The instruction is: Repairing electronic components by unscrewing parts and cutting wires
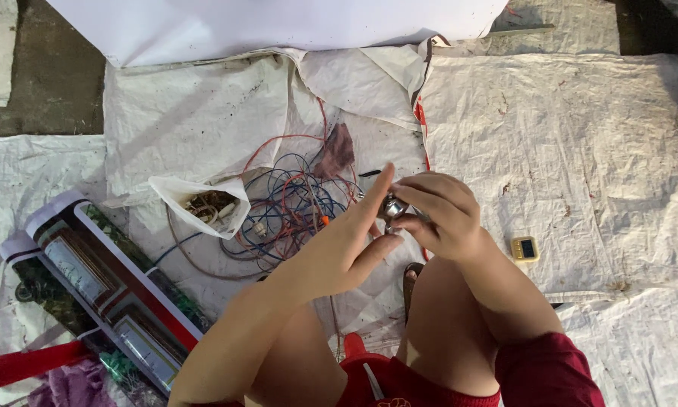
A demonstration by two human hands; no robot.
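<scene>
The right hand (437, 215) has its fingers closed around a small shiny metal part (393, 206), pinching it from above and from the side. The left hand (346, 245) is raised against it from the left, its fingers open, with the index finger stretched upward past the part and the thumb reaching toward its underside (whether the thumb actually touches the metal cannot be told). The part sits between the two hands, held up above the floor covering, over the person's bare knees.

Just to the left of the hands lies a tangle of red, blue and dark wires (286, 211), spread loosely on white woven sacking (580, 136). At the tangle's left edge sits an open white plastic bag (203, 203) with small pieces inside. A dark reddish cloth scrap (337, 151) lies at the top of the tangle.

To the right of the right forearm, well apart from the wires, a small yellow device with a little screen (525, 248) rests on the sacking, with a broad bare stretch of sacking beyond it to the right edge. At the lower left a rolled printed poster (105, 286) lies diagonally, near the left elbow. A large white sheet (278, 22) covers the top edge, and bare dark ground (52, 75) shows at the upper left.
</scene>
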